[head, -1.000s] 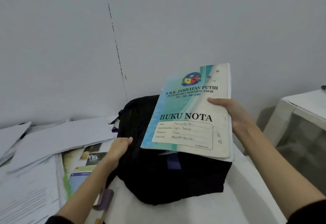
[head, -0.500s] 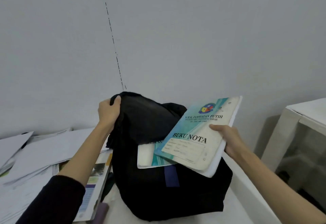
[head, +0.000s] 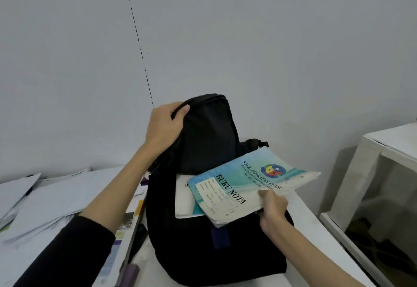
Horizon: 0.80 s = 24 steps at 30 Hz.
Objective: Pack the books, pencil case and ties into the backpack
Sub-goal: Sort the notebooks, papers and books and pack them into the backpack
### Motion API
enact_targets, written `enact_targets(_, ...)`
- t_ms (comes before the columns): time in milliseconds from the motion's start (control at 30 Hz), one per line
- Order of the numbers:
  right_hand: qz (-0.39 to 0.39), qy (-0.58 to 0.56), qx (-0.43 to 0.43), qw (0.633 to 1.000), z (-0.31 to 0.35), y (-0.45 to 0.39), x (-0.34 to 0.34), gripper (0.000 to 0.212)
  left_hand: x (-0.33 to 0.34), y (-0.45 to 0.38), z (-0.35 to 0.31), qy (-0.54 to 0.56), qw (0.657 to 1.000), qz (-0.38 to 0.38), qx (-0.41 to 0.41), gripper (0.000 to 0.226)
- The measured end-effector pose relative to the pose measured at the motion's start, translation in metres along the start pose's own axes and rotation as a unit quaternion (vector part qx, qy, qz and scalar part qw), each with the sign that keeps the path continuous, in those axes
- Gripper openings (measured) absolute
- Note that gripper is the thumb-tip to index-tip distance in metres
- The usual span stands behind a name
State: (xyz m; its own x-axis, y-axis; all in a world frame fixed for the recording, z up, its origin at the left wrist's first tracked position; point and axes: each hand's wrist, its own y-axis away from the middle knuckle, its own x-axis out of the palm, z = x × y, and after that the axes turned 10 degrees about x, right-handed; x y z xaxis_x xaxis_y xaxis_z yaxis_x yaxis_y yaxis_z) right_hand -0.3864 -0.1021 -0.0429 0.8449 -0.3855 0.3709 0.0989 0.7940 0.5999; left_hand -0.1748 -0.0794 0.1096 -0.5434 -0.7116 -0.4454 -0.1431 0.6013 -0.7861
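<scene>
A black backpack point(head: 203, 250) stands on a white table, its top flap raised. My left hand point(head: 165, 126) grips the upper edge of that flap and holds it up. My right hand point(head: 272, 208) pinches the lower right edge of a blue-and-white "BUKU NOTA" notebook point(head: 246, 182), which lies tilted across the bag's opening. Under it a second white book point(head: 184, 203) sticks out of the opening. No pencil case or ties can be made out.
Loose white papers point(head: 52, 198) and a colourful book point(head: 128, 225) cover the table left of the backpack. A purple object point(head: 132, 273) lies at the bottom edge. A white side table point(head: 388, 149) stands to the right, across a gap. A grey wall is close behind.
My left hand moved from the bag's side to the flap and lifted it. My right hand lowered the notebook and turned it flat across the opening.
</scene>
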Motion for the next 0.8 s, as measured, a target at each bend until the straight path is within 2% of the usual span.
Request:
enact_targets(133, -0.031, -0.001, -0.056, 0.998, 0.009, 0.001, -0.012, 0.025, -0.016, -0.011, 0.000, 0.032, 0.998, -0.058, -0.015, 0.020)
enact_targets(267, -0.025, -0.013, -0.091, 0.995, -0.008, 0.012, 0.001, 0.035, -0.008, -0.012, -0.017, 0.042, 0.998, -0.039, 0.004, 0.022)
enact_targets(367, 0.000, -0.016, -0.060, 0.998, -0.040, 0.014, 0.027, 0.044, 0.003, -0.005, -0.038, 0.031, 0.998, 0.002, 0.050, 0.023)
enact_targets(400, 0.028, -0.004, -0.023, 0.999, -0.049, 0.018, 0.035, 0.043, 0.006, -0.003, -0.044, 0.025, 0.997, 0.017, 0.065, 0.023)
enact_targets(467, 0.140, 0.053, 0.106, 0.983, -0.062, 0.030, 0.046, 0.028, 0.008, -0.003, -0.051, 0.013, 0.995, 0.039, 0.087, 0.024)
enact_targets(533, 0.257, 0.114, 0.226, 0.933, -0.065, 0.045, 0.048, 0.030, 0.006, -0.004, -0.052, 0.006, 0.994, 0.048, 0.095, 0.024)
enact_targets(600, 0.353, 0.185, 0.252, 0.882, -0.056, 0.058, 0.045, 0.031, 0.000, -0.005, -0.049, 0.008, 0.995, 0.050, 0.086, 0.023)
enact_targets(667, 0.417, 0.248, 0.218, 0.847, -0.041, 0.063, 0.042, 0.028, -0.006, -0.003, -0.044, 0.013, 0.996, 0.046, 0.074, 0.023)
enact_targets(700, 0.416, 0.272, 0.188, 0.847, -0.032, 0.064, 0.042, 0.026, -0.009, -0.001, -0.041, 0.014, 0.997, 0.045, 0.068, 0.023)
enact_targets(767, 0.355, 0.330, 0.063, 0.872, -0.014, 0.054, 0.038, 0.022, -0.011, 0.002, -0.038, 0.015, 0.997, 0.049, 0.060, 0.023)
enact_targets(800, 0.290, 0.373, -0.032, 0.881, -0.004, 0.042, 0.034, 0.020, -0.012, 0.004, -0.037, 0.014, 0.997, 0.052, 0.058, 0.023)
